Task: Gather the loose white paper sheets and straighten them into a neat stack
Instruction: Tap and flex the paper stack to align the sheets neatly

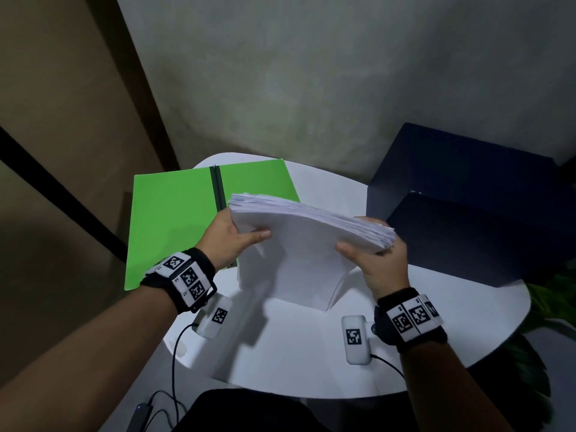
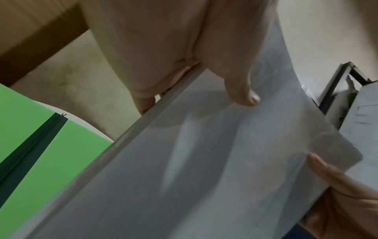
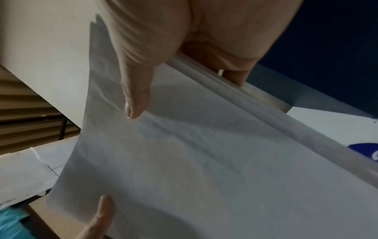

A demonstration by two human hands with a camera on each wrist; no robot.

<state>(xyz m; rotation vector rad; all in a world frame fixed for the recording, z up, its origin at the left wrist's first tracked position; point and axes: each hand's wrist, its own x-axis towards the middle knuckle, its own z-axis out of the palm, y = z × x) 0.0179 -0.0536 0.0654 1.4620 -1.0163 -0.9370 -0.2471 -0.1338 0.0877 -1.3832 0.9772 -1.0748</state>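
— Biggest things first?
— Round white table, reaching from centre to lower right. At its far right corner, dark blue box. At far left, green folder, lying open and flat, dark spine down the middle, left part hanging over the table edge.

— And the paper?
— Stack of white paper sheets, standing on its lower edge on the table, between folder and box, tilted and bent toward the viewer at the top. Upper edge not even: sheet ends fanned out there.

— How held?
— Gripped at both upper corners. Left hand on the left corner: thumb pressed flat on the near face, other fingers curled behind the stack, so clamped on the paper. Right hand on the right corner, same way: thumb on the near face, fingers behind the edge, only partly visible. Paper thickness sitting between thumb and fingers on each side.

— Anything smaller?
— Black bands with white coded markers on both wrists, left band and right band. Under each, small white camera unit with black cable.
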